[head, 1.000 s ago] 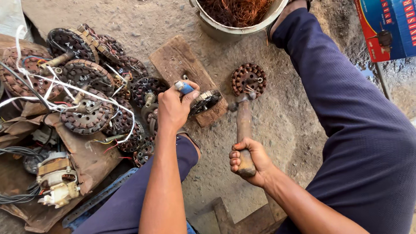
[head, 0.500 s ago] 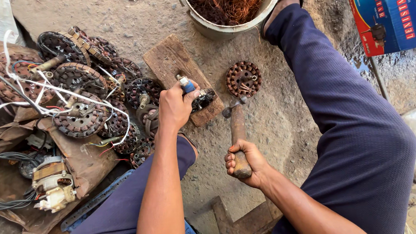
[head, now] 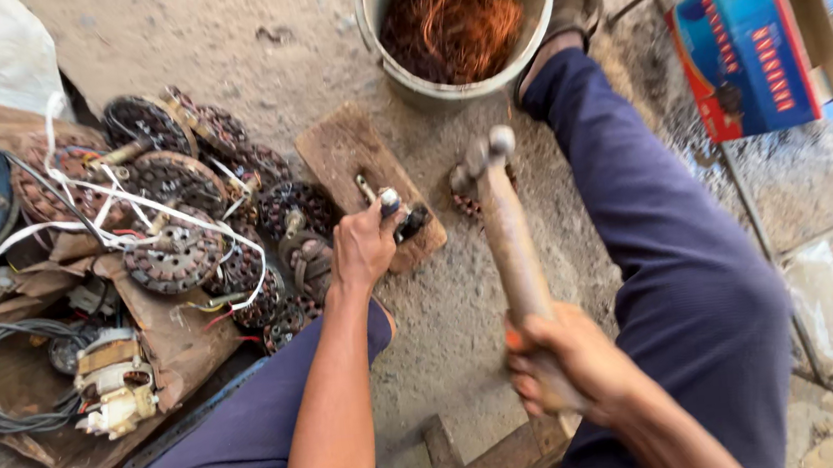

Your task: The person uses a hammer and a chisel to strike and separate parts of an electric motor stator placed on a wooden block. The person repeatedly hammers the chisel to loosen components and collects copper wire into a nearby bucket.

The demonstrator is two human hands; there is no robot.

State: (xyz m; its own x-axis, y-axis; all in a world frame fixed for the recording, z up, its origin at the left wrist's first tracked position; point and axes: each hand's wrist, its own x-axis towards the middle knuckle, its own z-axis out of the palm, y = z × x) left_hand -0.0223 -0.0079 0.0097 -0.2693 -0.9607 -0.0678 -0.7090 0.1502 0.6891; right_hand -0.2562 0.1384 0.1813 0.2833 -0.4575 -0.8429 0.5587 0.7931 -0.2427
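Clenched around the lower end of a wooden-handled hammer (head: 508, 224), the right hand (head: 561, 364) holds it raised above the ground, long axis running away from the person, metal head at the far end over a dark wound coil core (head: 466, 200). Left hand (head: 365, 249) is wrapped tight on a metal chisel (head: 391, 202), set on one wooden board (head: 349, 155). One bucket (head: 403, 75) of copper wire stands beyond

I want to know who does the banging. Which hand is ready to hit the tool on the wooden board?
The right hand, probably. It grips the hammer, raised with its head above the board. The left hand is busy holding the chisel upright on the board, so it likely just steadies.
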